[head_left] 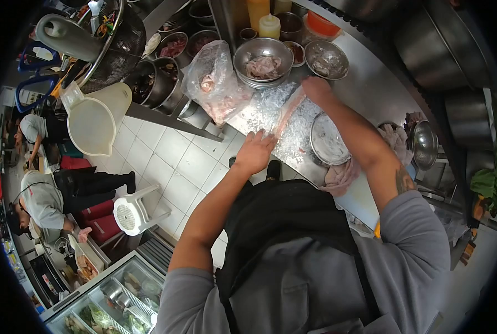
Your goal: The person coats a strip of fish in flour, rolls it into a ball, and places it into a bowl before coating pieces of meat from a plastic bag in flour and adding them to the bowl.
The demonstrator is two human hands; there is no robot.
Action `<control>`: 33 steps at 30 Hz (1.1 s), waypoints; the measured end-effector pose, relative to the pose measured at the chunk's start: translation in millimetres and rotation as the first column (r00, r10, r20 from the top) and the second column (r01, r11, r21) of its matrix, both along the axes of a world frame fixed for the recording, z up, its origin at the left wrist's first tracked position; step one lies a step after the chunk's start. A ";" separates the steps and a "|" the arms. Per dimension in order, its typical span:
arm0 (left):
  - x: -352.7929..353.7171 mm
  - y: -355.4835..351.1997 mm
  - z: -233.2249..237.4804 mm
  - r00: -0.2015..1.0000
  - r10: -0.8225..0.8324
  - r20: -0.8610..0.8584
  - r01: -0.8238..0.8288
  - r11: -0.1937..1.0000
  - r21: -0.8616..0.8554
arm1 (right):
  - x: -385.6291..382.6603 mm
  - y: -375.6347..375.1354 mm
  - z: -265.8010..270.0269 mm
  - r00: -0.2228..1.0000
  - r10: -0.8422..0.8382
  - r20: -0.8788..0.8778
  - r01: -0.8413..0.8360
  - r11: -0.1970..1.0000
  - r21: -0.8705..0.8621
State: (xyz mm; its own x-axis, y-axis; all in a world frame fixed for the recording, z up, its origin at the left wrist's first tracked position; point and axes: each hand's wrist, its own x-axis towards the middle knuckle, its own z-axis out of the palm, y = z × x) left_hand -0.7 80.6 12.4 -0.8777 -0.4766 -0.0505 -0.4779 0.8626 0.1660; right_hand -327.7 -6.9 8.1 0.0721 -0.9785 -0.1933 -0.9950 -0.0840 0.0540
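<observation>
A long, pale pink strip [290, 114], which looks like raw meat, lies across the counter on wrinkled clear plastic film [304, 132]. At its near-left end my left hand [254, 153] rests with fingers stretched out, touching it. The far end meets my right hand [317, 89], whose fingers are curled closed around it; the fingertips are hidden. Just right of the strip stands a metal bowl [329, 139] with white residue inside. Beyond my hands, a steel bowl [263, 58] holding pale raw meat sits on stacked plates.
A clear bag [210, 83] of raw meat lies at the counter's left edge. A second bowl [326, 59], a yellow squeeze bottle [269, 26] and a crumpled cloth [340, 177] are nearby. A pitcher [92, 122] hangs left; two people work beyond a white stool [134, 213].
</observation>
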 end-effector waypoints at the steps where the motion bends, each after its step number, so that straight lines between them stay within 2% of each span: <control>1: -1.7 -0.5 -1.6 0.999 -0.023 0.047 0.023 1.000 -0.001 | 0.4 -3.2 -2.9 0.998 0.042 -0.037 -0.042 0.999 0.019; 2: -1.4 -0.2 -3.0 0.998 -0.015 0.055 0.014 1.000 0.022 | 0.3 -5.5 -5.9 0.994 0.086 -0.074 -0.083 0.996 0.042; 5: 2.1 0.4 2.1 0.999 0.003 0.041 -0.005 0.998 0.062 | 50.6 12.2 25.9 0.963 0.218 0.157 -0.194 0.969 -0.154; 7: 0.8 -0.9 -1.6 0.999 0.006 -0.032 -0.004 0.999 0.046 | 71.9 12.9 20.1 0.911 0.303 0.280 -0.325 0.945 0.035; 8: 0.0 -1.4 -2.8 1.000 0.002 0.000 -0.002 0.999 0.037 | 76.6 12.6 17.3 0.878 0.331 0.345 -0.392 0.912 0.123; 11: 0.4 -0.8 -2.3 0.997 -0.007 0.082 0.005 1.000 0.025 | 78.3 9.2 9.0 0.869 0.309 0.386 -0.397 0.901 0.173; 13: 3.1 1.0 0.4 0.994 -0.011 0.109 0.007 0.999 0.034 | 79.4 5.5 13.2 0.888 0.231 0.397 -0.335 0.917 0.217; 16: 10.7 4.7 2.7 0.997 -0.022 0.077 0.023 1.000 -0.006 | 76.8 0.3 3.3 0.877 0.200 0.437 -0.310 0.930 0.197; 19: 12.1 2.7 24.6 0.955 -0.032 0.295 0.005 0.996 0.092 | 77.5 0.5 15.6 0.875 0.207 0.438 -0.331 0.915 0.229; 22: 12.1 8.0 10.3 0.993 0.093 -0.067 -0.089 0.994 0.060 | 83.1 5.7 24.8 0.881 0.249 0.401 -0.361 0.903 0.233; 25: -6.4 8.1 -1.8 0.996 0.057 -0.070 -0.060 0.998 -0.036 | 85.1 5.6 24.8 0.882 0.256 0.396 -0.363 0.905 0.222; 28: -7.2 6.4 -5.6 0.996 0.049 0.073 -0.051 0.999 0.016 | 83.5 3.6 18.8 0.891 0.234 0.390 -0.342 0.910 0.236; 33: -0.7 0.3 -4.2 0.996 0.001 0.089 -0.002 1.000 0.013 | 82.5 0.1 2.6 0.886 0.216 0.410 -0.313 0.932 0.185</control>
State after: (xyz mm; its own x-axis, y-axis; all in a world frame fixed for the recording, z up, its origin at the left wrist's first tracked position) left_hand -1.5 80.9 8.1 -0.8687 -0.4767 -0.1343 -0.4926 0.8599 0.1342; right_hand -245.2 -6.7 10.8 0.4359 -0.8396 -0.3241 -0.8739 -0.3088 -0.3754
